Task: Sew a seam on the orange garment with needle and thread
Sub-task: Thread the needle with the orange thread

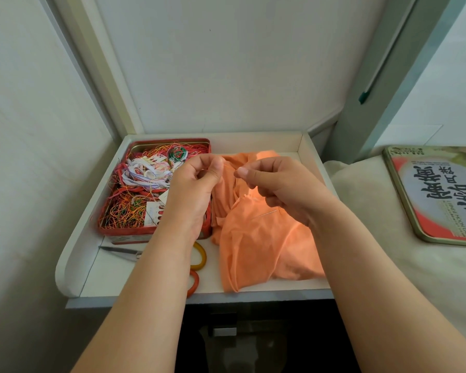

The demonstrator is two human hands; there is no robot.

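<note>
Orange garment [264,238] lies crumpled at the tray's [73,254] right edge with the needle [269,212] resting loose on it; left hand [197,189] and right hand [277,184] pinch thread too fine to confirm, so shifting the cloth risks losing the needle

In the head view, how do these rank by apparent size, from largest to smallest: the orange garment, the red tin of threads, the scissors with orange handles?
1. Orange fabric garment; the hands hide part of it.
2. Red metal tin of tangled threads, somewhat smaller.
3. Scissors with orange handles, smallest, though an arm hides their middle.
</note>
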